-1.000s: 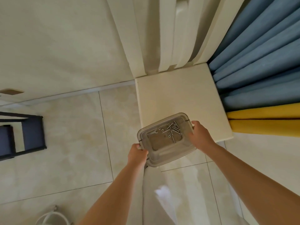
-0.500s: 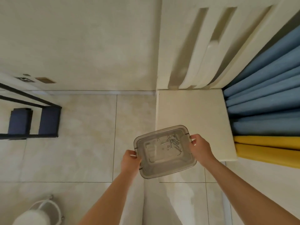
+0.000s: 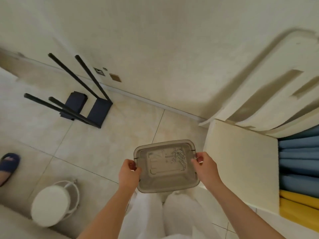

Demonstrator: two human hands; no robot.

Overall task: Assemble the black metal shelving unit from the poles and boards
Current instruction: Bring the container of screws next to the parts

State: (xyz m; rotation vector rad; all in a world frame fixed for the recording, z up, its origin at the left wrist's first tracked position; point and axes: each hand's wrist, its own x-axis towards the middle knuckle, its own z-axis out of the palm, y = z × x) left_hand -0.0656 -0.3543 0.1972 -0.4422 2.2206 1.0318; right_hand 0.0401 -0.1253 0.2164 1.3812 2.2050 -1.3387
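Floor tiles [image 3: 120, 135] carry the part-built black shelving unit [image 3: 99, 110], four poles [image 3: 93, 79] joined at its base, near the wall [image 3: 155, 49], well apart from the person. A clear plastic box [image 3: 165, 180] is held between the left hand [image 3: 128, 175] and right hand [image 3: 205, 167], each grip closed on a side rim. Small screws [image 3: 179, 156] lie inside it.
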